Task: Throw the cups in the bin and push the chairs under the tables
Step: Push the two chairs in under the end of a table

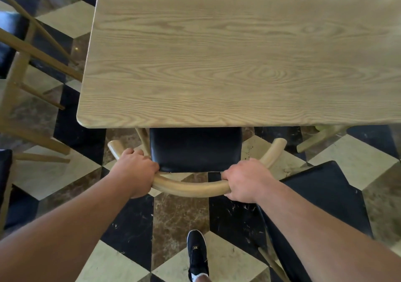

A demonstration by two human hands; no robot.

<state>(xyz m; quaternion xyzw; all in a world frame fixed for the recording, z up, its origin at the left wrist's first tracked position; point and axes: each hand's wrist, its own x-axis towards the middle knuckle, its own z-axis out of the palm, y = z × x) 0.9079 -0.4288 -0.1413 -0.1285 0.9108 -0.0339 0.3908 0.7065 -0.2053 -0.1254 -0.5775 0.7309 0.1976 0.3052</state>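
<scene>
A wooden chair (191, 187) with a curved back rail and a black seat cushion (195, 149) stands at the near edge of a light wooden table (238, 54). The front part of the seat is hidden under the tabletop. My left hand (135, 171) grips the left part of the curved rail. My right hand (245, 179) grips the right part of the same rail. No cup and no bin are in view.
A second chair with a black seat (321, 205) stands at my right, partly behind my right arm. Another wooden chair (26, 69) stands to the left of the table. My black shoe (197, 255) is on the chequered floor.
</scene>
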